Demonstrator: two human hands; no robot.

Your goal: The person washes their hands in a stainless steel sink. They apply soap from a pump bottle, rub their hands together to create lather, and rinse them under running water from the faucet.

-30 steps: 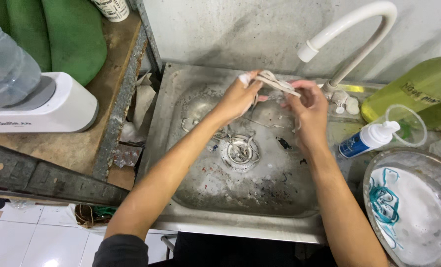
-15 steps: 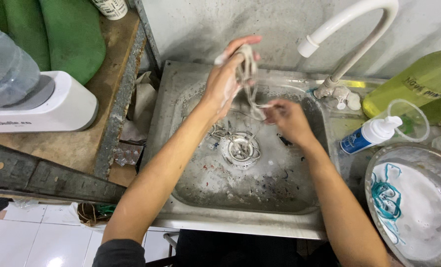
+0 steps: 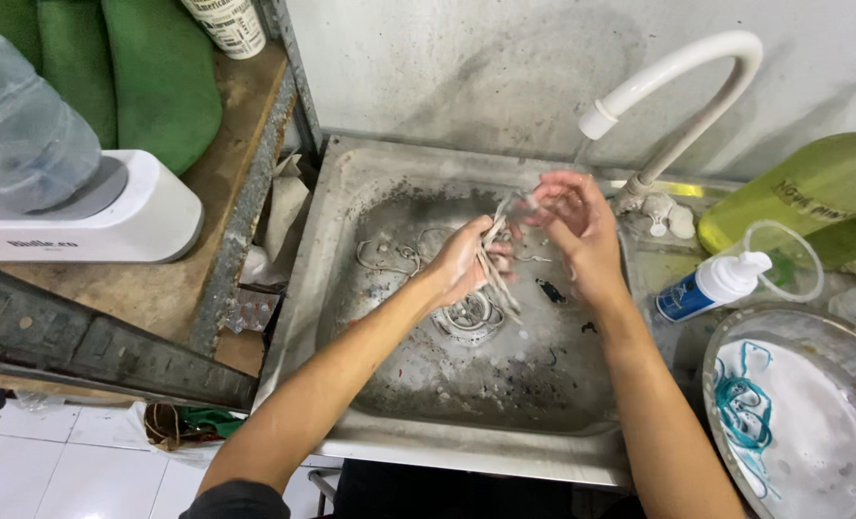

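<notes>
Head view: two bare hands are seen over a steel sink (image 3: 351,288).
Cord: a thin, pale, wet bundle (image 3: 497,269), hanging in loose strands above the drain (image 3: 473,315).
Left hand (image 3: 462,261): grip clamped on the cord.
Right hand (image 3: 572,226): fingers closed on its upper end, below the white tap (image 3: 678,72).

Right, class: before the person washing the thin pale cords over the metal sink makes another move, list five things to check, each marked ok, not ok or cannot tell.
1. Left hand grips the bundle of thin pale cords: ok.
2. Right hand touches the cords' upper end: ok.
3. Hands are over the stainless steel sink: ok.
4. Water running from the white curved tap: cannot tell.
5. Round metal drain free of debris: not ok, dark bits lie around it.
</notes>
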